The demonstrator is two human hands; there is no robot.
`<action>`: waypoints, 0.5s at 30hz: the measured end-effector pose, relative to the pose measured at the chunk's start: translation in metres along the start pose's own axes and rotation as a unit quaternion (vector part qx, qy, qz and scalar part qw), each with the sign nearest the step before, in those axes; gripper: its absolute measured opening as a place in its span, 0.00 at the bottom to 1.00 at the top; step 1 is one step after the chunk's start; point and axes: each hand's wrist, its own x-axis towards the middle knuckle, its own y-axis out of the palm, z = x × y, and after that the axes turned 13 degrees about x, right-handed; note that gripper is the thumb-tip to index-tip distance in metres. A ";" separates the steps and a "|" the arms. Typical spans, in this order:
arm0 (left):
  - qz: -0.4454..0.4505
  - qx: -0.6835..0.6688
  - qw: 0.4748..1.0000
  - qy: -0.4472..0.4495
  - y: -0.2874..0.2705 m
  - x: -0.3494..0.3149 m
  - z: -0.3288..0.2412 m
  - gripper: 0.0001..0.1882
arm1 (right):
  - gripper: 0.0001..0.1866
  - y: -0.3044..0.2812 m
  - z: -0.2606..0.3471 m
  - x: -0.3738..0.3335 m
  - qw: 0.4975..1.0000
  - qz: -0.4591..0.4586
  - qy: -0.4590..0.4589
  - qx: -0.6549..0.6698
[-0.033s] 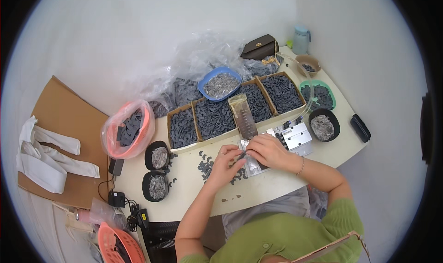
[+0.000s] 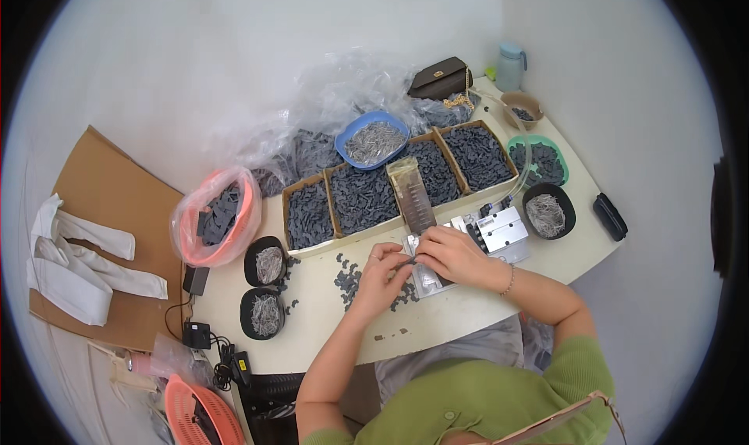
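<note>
A left hand (image 2: 378, 279) is pinching a small dark piece (image 2: 406, 263), fingers partly hiding it; the right hand's (image 2: 454, 255) grip I cannot tell; both are keeping nearly their earlier places.

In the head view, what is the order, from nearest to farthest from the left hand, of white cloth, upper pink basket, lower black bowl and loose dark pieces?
1. Loose dark pieces: closest ones beside the left hand.
2. Lower black bowl: farther left on the table.
3. Upper pink basket: up-left of the bowl.
4. White cloth: far left, on cardboard.
</note>
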 end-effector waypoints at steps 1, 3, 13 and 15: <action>-0.007 0.068 0.997 0.030 0.002 0.000 0.001 0.08 | 0.08 0.002 -0.002 0.000 1.000 0.016 0.020 0.007; 0.029 0.041 0.997 -0.062 0.004 0.002 0.003 0.07 | 0.07 0.008 -0.009 0.000 0.999 0.011 0.035 0.019; -0.030 0.080 0.996 -0.024 0.019 0.002 0.012 0.05 | 0.05 0.014 -0.017 0.000 1.000 0.006 -0.005 -0.023; -0.044 0.091 0.995 -0.002 0.021 0.001 0.015 0.04 | 0.05 0.014 -0.017 -0.001 0.999 0.007 -0.010 -0.032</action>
